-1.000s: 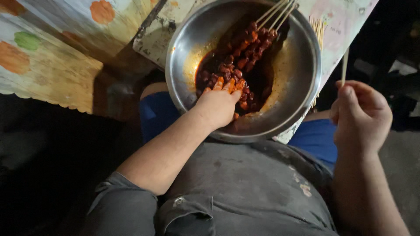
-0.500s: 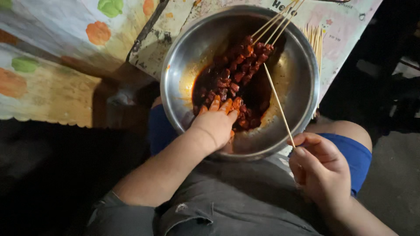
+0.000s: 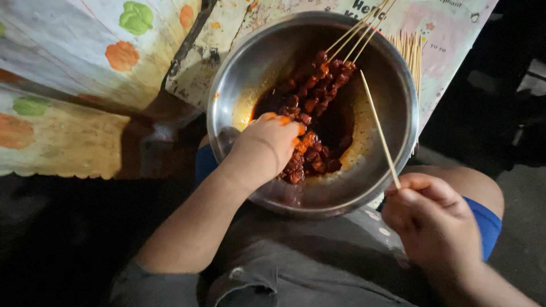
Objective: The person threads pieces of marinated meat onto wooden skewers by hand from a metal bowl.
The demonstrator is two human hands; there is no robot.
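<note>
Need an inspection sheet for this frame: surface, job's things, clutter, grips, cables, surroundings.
Surface: table under a patterned cloth with green and orange blobs; printed sheet under the bowl.
Job's things: metal bowl at the table edge over the lap, holding red sauced meat pieces; filled skewers lean on the far rim; one bare skewer points into the bowl.
Clutter: bundle of spare sticks beside the bowl's right rim.
Grips: left hand in the meat, fingertips sauce-stained; right hand pinches the bare skewer's near end.
Cables: nothing seen.
Surroundings: dark floor, grey shirt, blue shorts; too dim for more.
</note>
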